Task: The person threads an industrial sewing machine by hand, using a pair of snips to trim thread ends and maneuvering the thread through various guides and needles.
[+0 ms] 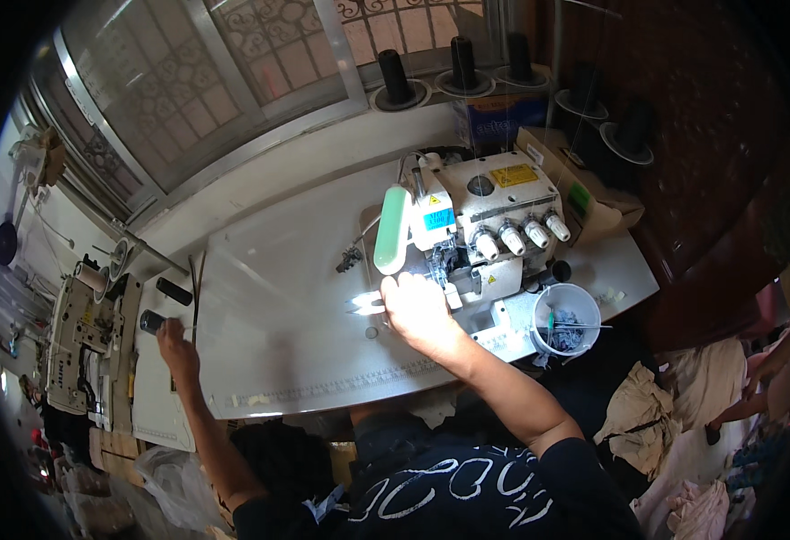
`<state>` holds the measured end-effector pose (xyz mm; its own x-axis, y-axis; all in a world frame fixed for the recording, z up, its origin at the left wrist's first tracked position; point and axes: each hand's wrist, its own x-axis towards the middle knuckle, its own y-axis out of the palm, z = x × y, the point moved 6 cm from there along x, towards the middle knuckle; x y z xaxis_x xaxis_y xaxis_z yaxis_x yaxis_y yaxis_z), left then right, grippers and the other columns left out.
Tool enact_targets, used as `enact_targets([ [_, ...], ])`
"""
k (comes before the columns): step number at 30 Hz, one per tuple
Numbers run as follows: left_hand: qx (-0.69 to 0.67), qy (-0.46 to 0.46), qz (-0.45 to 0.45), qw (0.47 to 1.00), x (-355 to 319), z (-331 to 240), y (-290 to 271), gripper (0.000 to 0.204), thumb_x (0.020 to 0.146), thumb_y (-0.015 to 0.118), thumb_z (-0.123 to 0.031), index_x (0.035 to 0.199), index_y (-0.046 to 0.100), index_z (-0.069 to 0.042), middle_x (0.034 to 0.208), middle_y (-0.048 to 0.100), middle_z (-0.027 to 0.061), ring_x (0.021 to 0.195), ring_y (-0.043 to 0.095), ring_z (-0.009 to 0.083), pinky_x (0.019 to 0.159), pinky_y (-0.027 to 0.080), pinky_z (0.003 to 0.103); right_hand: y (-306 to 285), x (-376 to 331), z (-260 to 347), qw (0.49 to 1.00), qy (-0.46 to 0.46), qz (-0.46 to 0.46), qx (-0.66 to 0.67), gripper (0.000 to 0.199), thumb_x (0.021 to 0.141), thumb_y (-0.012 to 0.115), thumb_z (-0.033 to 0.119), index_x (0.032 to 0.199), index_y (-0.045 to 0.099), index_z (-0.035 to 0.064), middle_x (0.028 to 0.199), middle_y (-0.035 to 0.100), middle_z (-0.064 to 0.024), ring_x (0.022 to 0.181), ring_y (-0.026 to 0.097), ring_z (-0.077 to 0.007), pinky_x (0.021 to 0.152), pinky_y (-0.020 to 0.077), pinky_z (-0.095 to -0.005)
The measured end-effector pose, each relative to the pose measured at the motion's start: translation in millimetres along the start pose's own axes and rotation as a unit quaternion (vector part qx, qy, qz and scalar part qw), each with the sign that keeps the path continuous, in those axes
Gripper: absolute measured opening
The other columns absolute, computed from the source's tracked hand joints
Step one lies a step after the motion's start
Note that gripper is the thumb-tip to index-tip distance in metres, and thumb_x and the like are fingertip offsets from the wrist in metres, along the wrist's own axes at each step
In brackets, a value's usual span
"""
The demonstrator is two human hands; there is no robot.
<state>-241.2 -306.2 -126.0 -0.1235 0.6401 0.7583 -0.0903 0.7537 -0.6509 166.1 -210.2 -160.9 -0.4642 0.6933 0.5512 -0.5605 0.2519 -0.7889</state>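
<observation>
My left hand (177,349) is over the left part of the white table, fingers closed at the end of a small dark thread spool (150,321). A second dark spool (174,290) lies just beyond it. Under the lit green lamp (392,229), my right hand (416,310) is closed around a pair of thread snips. Pale, pointed snip blades (365,303) stick out to the left of the fist; glare washes out their detail. Right beside this hand stands a white overlock sewing machine (494,211) with several tension knobs.
A white bucket (539,315) of thread scraps stands at the table's right front. Black thread cones (395,79) line the back, near a cardboard box (606,211). Another sewing machine (80,333) stands far left. Fabric pieces (638,418) hang at the lower right.
</observation>
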Motion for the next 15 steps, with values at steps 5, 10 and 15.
enact_targets([
  [5, -0.221, -0.054, 0.107, 0.968, 20.9, -85.5, 55.0, 0.021, 0.081, 0.052, 0.005, 0.102, 0.051, 0.0, 0.095, 0.056, 0.0148, 0.091, 0.056, 0.0291, 0.071, 0.046, 0.039, -15.0, 7.2, 1.8, 0.992, -0.001, -0.099, 0.076, 0.011, 0.071, 0.056, 0.004, 0.08, 0.052, 0.0012, 0.073, 0.052, -0.0149, 0.068, 0.055, -0.0302, 0.059, 0.0488, -0.039],
  [10, -0.661, 0.031, 0.332, 0.672, 14.2, -299.0, 72.8, 0.036, 0.084, 0.056, -0.005, 0.12, 0.05, -0.002, 0.122, 0.051, 0.0081, 0.112, 0.05, 0.0181, 0.096, 0.038, 0.032, -36.7, 13.5, 26.8, 0.98, -0.027, -0.157, 0.121, 0.012, 0.067, 0.056, 0.001, 0.079, 0.055, 0.0, 0.07, 0.055, -0.0151, 0.066, 0.056, -0.0293, 0.058, 0.0485, -0.0386],
  [15, -0.824, -0.031, 0.351, 0.443, -14.4, -327.6, 122.1, 0.036, 0.087, 0.054, -0.03, 0.104, 0.06, 0.002, 0.109, 0.06, 0.0159, 0.104, 0.056, 0.027, 0.089, 0.045, 0.038, -61.9, 1.7, 34.8, 0.992, -0.036, -0.083, 0.092, 0.017, 0.066, 0.059, 0.003, 0.081, 0.055, -0.0009, 0.071, 0.056, -0.0162, 0.068, 0.058, -0.0307, 0.061, 0.0489, -0.0393],
])
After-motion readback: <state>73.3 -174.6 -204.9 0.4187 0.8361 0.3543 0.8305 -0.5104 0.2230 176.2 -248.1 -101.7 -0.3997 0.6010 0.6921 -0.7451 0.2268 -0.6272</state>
